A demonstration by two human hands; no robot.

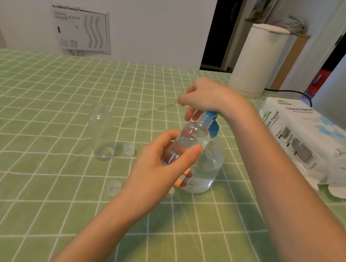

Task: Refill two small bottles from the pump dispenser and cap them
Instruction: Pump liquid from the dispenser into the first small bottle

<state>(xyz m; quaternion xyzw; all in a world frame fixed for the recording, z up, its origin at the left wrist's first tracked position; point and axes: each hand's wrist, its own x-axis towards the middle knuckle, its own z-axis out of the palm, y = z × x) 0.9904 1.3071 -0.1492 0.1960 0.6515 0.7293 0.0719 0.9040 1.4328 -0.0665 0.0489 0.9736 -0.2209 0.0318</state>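
We are on the filling step. Our left hand [161, 165] grips one small bottle [188, 140], tilted so its mouth meets the blue spout of the pump dispenser [207, 166]. Our right hand [207, 97] curls down over the pump head. The second bottle [102, 132] stands uncapped, apart to the left (two caps [129, 149] lie near it on the tablecloth [34, 107]). Next, we judge, comes steady pumping with the mouth held under the spout, then capping.
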